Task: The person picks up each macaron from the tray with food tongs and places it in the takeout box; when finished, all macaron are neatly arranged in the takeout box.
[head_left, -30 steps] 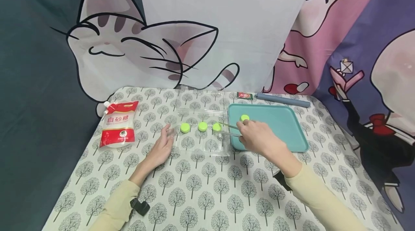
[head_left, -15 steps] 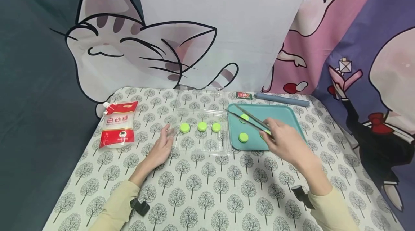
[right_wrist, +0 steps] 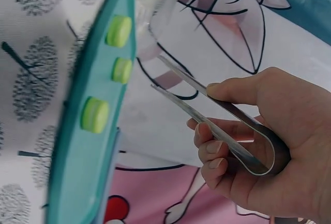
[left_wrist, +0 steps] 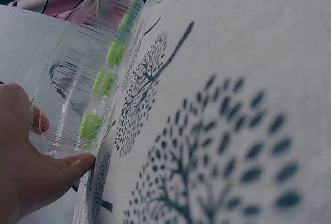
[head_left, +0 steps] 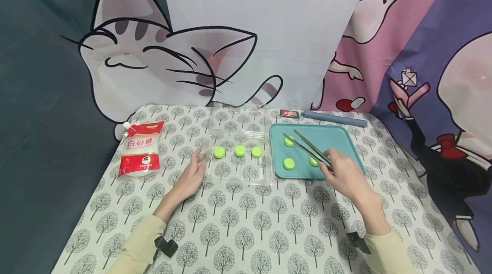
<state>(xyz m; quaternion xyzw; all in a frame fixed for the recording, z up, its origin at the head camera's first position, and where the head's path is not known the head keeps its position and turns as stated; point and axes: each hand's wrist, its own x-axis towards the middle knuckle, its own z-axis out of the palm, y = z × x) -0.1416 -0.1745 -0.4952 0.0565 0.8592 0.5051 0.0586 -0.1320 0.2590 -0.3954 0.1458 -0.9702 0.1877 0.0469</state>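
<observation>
My left hand [head_left: 193, 173] holds the left edge of a clear plastic box [head_left: 240, 176], thumb and fingers about its rim; the left wrist view shows the box wall [left_wrist: 72, 87] close by. A row of three light-green macarons, the middle one [head_left: 240, 150] among them, sits in the box. My right hand [head_left: 346, 176] grips metal tongs [head_left: 307, 148] over the teal tray [head_left: 334, 137]. Their tips stand apart with nothing between them. Three more green macarons lie on the tray: one at front left [head_left: 288, 163], one behind it [head_left: 289, 141], and one partly hidden under the tongs [head_left: 314, 161].
A red and white sugar pouch [head_left: 140, 148] lies at the table's left. Behind the tray are a grey-blue rod [head_left: 336, 118] and a small dark-green and red packet [head_left: 289, 113]. The box's clear lid [head_left: 238, 119] is folded back toward the printed curtain [head_left: 230, 52].
The right hand has drawn back from the box to the right, over the tray, and the tongs have come off the rightmost macaron there. The left hand has stayed in place.
</observation>
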